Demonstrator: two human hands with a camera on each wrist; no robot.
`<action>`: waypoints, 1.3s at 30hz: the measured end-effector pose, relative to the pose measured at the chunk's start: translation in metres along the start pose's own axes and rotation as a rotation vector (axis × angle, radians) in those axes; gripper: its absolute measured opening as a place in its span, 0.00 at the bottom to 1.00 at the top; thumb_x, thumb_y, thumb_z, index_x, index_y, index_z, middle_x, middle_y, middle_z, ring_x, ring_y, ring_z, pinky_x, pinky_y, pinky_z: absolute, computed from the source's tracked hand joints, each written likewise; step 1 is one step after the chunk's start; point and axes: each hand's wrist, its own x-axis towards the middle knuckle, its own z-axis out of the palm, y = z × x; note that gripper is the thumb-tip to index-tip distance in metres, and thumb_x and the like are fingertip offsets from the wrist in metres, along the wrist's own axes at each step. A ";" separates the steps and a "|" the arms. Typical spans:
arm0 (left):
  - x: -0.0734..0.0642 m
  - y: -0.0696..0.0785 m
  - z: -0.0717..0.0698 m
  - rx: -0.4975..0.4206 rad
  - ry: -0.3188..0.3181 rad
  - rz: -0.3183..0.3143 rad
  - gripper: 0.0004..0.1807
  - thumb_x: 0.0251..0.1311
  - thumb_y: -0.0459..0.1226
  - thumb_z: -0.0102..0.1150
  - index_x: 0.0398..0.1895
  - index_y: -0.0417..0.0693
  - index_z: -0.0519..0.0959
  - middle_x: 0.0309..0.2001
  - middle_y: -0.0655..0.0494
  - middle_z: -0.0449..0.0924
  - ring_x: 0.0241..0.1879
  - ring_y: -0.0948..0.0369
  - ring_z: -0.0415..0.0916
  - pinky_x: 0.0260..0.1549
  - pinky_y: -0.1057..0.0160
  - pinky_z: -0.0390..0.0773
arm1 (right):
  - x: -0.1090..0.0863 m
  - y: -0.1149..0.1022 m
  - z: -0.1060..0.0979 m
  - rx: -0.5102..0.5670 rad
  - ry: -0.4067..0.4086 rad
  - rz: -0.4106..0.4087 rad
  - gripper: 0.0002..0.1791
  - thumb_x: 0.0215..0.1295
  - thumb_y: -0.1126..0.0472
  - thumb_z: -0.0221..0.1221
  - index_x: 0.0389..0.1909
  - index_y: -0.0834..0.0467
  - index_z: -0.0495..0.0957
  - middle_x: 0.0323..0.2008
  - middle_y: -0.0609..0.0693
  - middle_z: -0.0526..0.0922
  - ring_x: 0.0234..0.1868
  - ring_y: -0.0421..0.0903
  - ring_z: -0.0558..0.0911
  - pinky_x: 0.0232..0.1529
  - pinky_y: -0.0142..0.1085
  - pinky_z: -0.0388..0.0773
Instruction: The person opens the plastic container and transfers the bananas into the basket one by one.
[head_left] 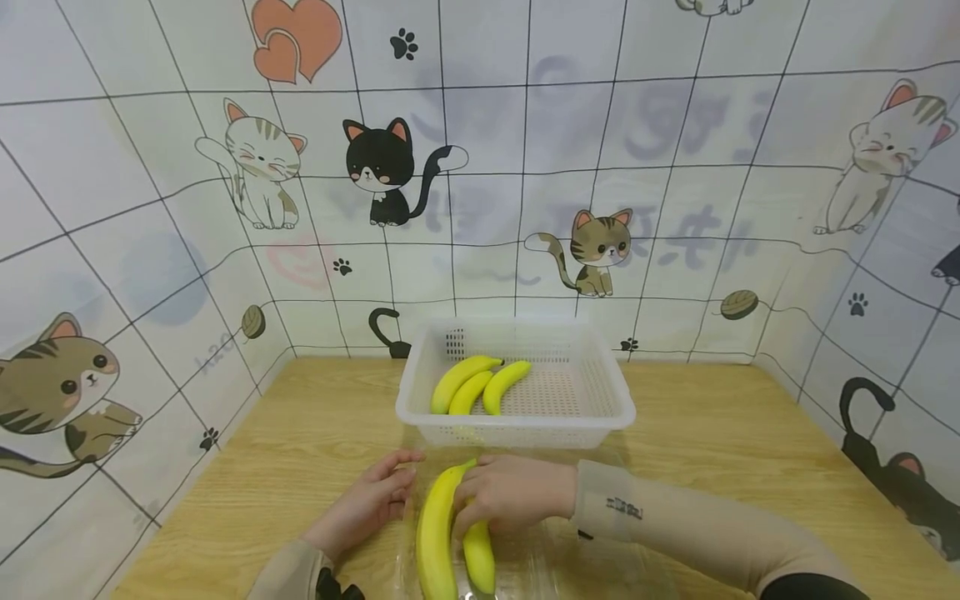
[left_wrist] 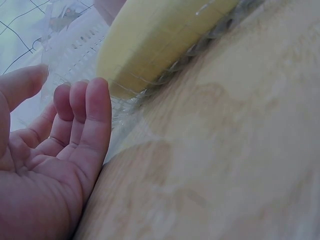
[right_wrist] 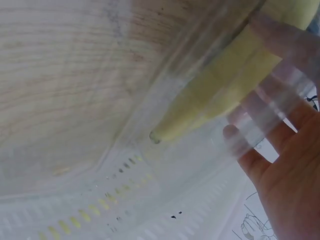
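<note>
A clear plastic tray [head_left: 534, 575] lies on the table in front of me with two yellow bananas in it. The longer banana [head_left: 435, 537] lies along the tray's left side. My right hand [head_left: 517, 492] reaches in from the right and grips the shorter banana [head_left: 480, 560], covering its upper part. In the right wrist view the fingers and the gripped banana [right_wrist: 215, 95] show through the clear plastic. Beside the tray's left wall is my left hand [head_left: 367, 504], holding nothing. Its fingers [left_wrist: 97, 107] bend loosely, with the tips right at the tray's edge in the left wrist view.
Behind the tray stands a white perforated plastic basket [head_left: 517, 421] with three bananas [head_left: 506, 385] in its left half. The wooden table [head_left: 712, 442] ends at a wall [head_left: 487, 200] covered with a cat-print sheet, which also closes off both sides.
</note>
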 end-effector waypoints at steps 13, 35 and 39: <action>-0.001 0.001 -0.002 -0.002 -0.012 0.007 0.21 0.74 0.40 0.46 0.65 0.41 0.59 0.34 0.59 0.68 0.32 0.65 0.69 0.37 0.64 0.75 | -0.002 0.003 -0.011 -0.024 0.002 0.010 0.23 0.53 0.55 0.70 0.51 0.35 0.81 0.48 0.35 0.79 0.50 0.33 0.74 0.50 0.28 0.67; -0.002 0.002 0.000 -0.014 0.004 -0.008 0.24 0.74 0.41 0.47 0.67 0.39 0.58 0.34 0.59 0.68 0.31 0.65 0.68 0.36 0.64 0.75 | -0.004 0.003 -0.033 -0.013 -0.003 0.035 0.24 0.55 0.54 0.70 0.54 0.38 0.79 0.50 0.39 0.79 0.51 0.36 0.75 0.52 0.32 0.70; 0.000 0.002 0.001 -0.017 0.009 -0.011 0.24 0.73 0.41 0.47 0.66 0.40 0.58 0.35 0.58 0.70 0.32 0.64 0.69 0.37 0.64 0.75 | -0.003 0.005 -0.035 -0.029 -0.002 0.031 0.24 0.56 0.53 0.70 0.55 0.38 0.78 0.50 0.39 0.78 0.51 0.35 0.74 0.51 0.32 0.69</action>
